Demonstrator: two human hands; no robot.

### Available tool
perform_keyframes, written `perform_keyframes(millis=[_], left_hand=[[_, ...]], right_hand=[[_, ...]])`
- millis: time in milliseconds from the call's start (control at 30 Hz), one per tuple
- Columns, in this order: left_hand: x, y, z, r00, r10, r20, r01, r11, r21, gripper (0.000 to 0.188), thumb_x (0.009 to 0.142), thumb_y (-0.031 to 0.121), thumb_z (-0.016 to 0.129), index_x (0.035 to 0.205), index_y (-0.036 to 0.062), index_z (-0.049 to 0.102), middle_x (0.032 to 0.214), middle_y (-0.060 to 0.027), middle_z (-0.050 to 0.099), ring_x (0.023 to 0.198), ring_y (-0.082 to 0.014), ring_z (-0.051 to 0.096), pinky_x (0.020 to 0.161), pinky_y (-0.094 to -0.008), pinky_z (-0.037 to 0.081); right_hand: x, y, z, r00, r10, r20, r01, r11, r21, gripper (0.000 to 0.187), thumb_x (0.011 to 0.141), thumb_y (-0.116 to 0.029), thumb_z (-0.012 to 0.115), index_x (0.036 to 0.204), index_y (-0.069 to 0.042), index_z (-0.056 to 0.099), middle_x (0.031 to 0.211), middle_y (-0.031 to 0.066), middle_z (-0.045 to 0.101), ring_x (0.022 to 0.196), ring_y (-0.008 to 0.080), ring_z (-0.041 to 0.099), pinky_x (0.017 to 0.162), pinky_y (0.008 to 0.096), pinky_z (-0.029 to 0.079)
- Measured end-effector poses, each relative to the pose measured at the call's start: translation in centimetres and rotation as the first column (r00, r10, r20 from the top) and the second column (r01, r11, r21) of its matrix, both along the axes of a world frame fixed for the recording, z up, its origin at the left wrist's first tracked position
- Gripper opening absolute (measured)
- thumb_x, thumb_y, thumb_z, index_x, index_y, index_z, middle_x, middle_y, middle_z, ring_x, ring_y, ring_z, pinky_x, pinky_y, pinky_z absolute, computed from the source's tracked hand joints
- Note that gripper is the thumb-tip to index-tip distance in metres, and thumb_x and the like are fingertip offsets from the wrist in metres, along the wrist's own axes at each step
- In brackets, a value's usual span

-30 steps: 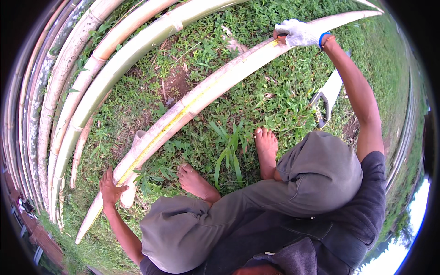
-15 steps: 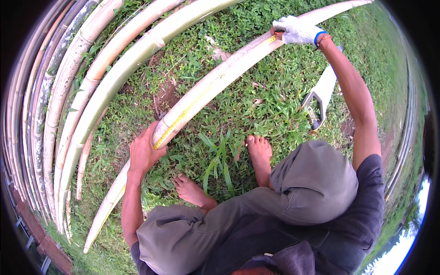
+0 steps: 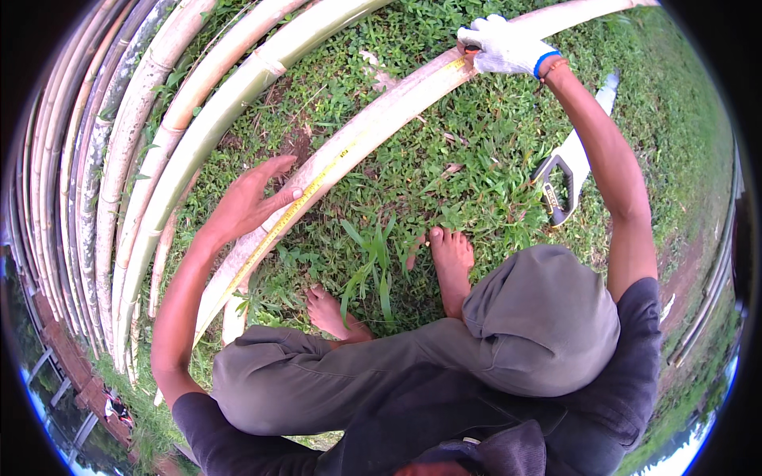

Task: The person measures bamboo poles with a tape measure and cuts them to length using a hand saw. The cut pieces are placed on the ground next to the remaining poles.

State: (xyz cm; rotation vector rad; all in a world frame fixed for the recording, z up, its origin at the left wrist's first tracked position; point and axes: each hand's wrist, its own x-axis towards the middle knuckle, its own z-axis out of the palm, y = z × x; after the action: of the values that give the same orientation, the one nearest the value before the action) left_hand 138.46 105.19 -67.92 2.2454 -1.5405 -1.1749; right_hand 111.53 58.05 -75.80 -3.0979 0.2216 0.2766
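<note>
A pale bamboo pole (image 3: 389, 111) runs slantwise across the grass in front of me, from lower left to upper right. Along its top lies the yellow tape of a tape measure (image 3: 279, 228). My right hand (image 3: 508, 47), in a white glove with a blue cuff, closes round the tape measure's dark and orange end against the pole; its fingers hide most of it. My bare left hand (image 3: 252, 198) is open at the pole's nearer part, fingers stretched past its far side. The left thumb rests at the tape's edge.
A hand saw (image 3: 573, 163) lies on the grass beside my right forearm. Several long bamboo poles, one of them green (image 3: 214, 135), are laid side by side on the left. My bare feet (image 3: 452, 266) stand on the near side of the pole. More poles (image 3: 706, 293) lie far right.
My left hand has loosened from round the pole, opened and moved a little up along it. My right hand has shifted slightly left with the tape measure.
</note>
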Motion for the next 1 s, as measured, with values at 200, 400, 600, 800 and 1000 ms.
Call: perform_keyframes(millis=[200, 400, 600, 800, 1000], left_hand=[[-3.3, -17.6, -5.3, 0.969, 0.087, -0.233, -0.069, 0.994, 0.085, 0.066, 0.106, 0.053, 0.065, 0.156, 0.0117, 0.055, 0.149, -0.0182, 0.064, 0.138, -0.0316, 0.061, 0.120, -0.0465, 0.045], [-6.2, -22.0, -8.5, 0.851, 0.293, -0.436, -0.254, 0.956, 0.146, 0.071, 0.098, 0.051, 0.068, 0.155, 0.0116, 0.054, 0.154, -0.0168, 0.058, 0.144, -0.0297, 0.056, 0.122, -0.0452, 0.040], [-8.2, -20.0, -9.9, 0.934, 0.257, -0.249, -0.271, 0.962, -0.024, 0.084, 0.089, 0.050, 0.074, 0.160, 0.0126, 0.051, 0.161, -0.0204, 0.056, 0.144, -0.0360, 0.058, 0.122, -0.0459, 0.044], [-11.6, -19.6, -7.8, 0.932, 0.359, 0.050, -0.353, 0.930, -0.102, 0.079, 0.081, 0.054, 0.073, 0.151, 0.0175, 0.064, 0.137, -0.0210, 0.074, 0.127, -0.0385, 0.071, 0.113, -0.0466, 0.052], [-9.7, -19.8, -9.8, 0.928, 0.372, 0.018, -0.369, 0.925, -0.093, 0.081, 0.079, 0.059, 0.076, 0.150, 0.0223, 0.065, 0.145, -0.0196, 0.070, 0.132, -0.0363, 0.069, 0.115, -0.0452, 0.051]], right_hand=[[-0.6, 0.3, -0.9, 0.993, -0.035, 0.113, 0.033, 0.999, 0.018, 0.031, 0.087, -0.025, 0.071, 0.118, -0.019, 0.066, 0.106, 0.0144, 0.062, 0.103, 0.0393, 0.059, 0.088, 0.0549, 0.052], [-0.4, 0.4, -1.1, 0.986, -0.035, 0.165, 0.034, 0.999, 0.009, 0.030, 0.089, -0.031, 0.072, 0.116, -0.019, 0.068, 0.106, 0.0142, 0.064, 0.102, 0.0392, 0.061, 0.089, 0.0547, 0.053], [1.0, 0.6, -0.2, 0.993, -0.063, 0.096, 0.060, 0.998, 0.035, 0.025, 0.092, -0.031, 0.070, 0.114, -0.021, 0.067, 0.104, 0.0161, 0.067, 0.098, 0.0405, 0.067, 0.084, 0.0558, 0.055], [0.5, 0.7, -1.3, 0.978, -0.047, 0.202, 0.045, 0.999, 0.014, 0.027, 0.092, -0.030, 0.071, 0.117, -0.020, 0.067, 0.104, 0.0166, 0.067, 0.096, 0.0417, 0.068, 0.083, 0.0554, 0.056], [1.0, 0.7, -1.6, 0.981, -0.038, 0.192, 0.035, 0.999, 0.021, 0.027, 0.092, -0.030, 0.071, 0.117, -0.020, 0.066, 0.105, 0.0167, 0.067, 0.097, 0.0417, 0.068, 0.083, 0.0558, 0.055]])
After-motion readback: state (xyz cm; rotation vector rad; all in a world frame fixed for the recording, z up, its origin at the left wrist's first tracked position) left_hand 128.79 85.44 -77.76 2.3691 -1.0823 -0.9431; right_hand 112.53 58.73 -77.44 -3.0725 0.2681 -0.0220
